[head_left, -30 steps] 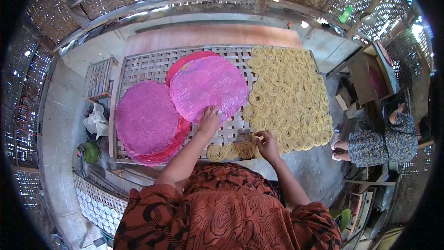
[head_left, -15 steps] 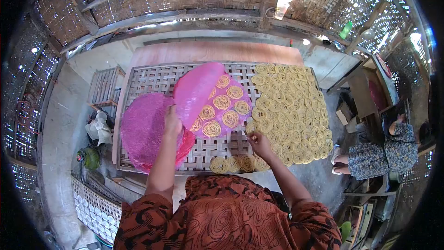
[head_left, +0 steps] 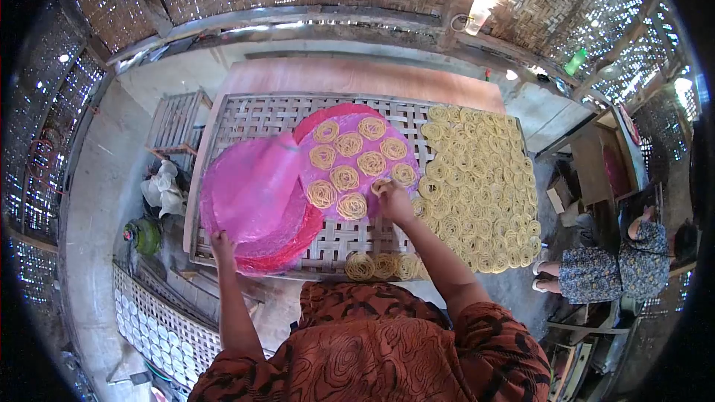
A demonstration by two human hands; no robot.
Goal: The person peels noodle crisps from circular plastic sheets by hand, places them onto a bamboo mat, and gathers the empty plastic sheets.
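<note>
My left hand (head_left: pixel 222 244) pinches the near edge of a thin pink plastic sheet (head_left: pixel 261 179), which is partly blurred and lies over a pile of round pink sheets on the left. To its right, another round pink sheet (head_left: pixel 334 177) bears several coiled yellow noodle nests (head_left: pixel 371 164). Over that sheet's right side, my right hand (head_left: pixel 396 202) has its fingers closed on one noodle nest (head_left: pixel 378 186). Densely laid noodle nests (head_left: pixel 484 186) cover the right part of a woven bamboo tray (head_left: pixel 249 120).
A short row of noodle nests (head_left: pixel 360 266) lies along the tray's near edge. A wooden board (head_left: pixel 357 78) shows behind the tray. At the right, another person (head_left: pixel 596 268) is beside a wooden cabinet. A green gas cylinder (head_left: pixel 143 237) stands on the left floor.
The lifted pink sheet has swung left onto the pile with my left hand, uncovering more noodle nests. My right hand has moved up and left onto a nest on the pink sheet.
</note>
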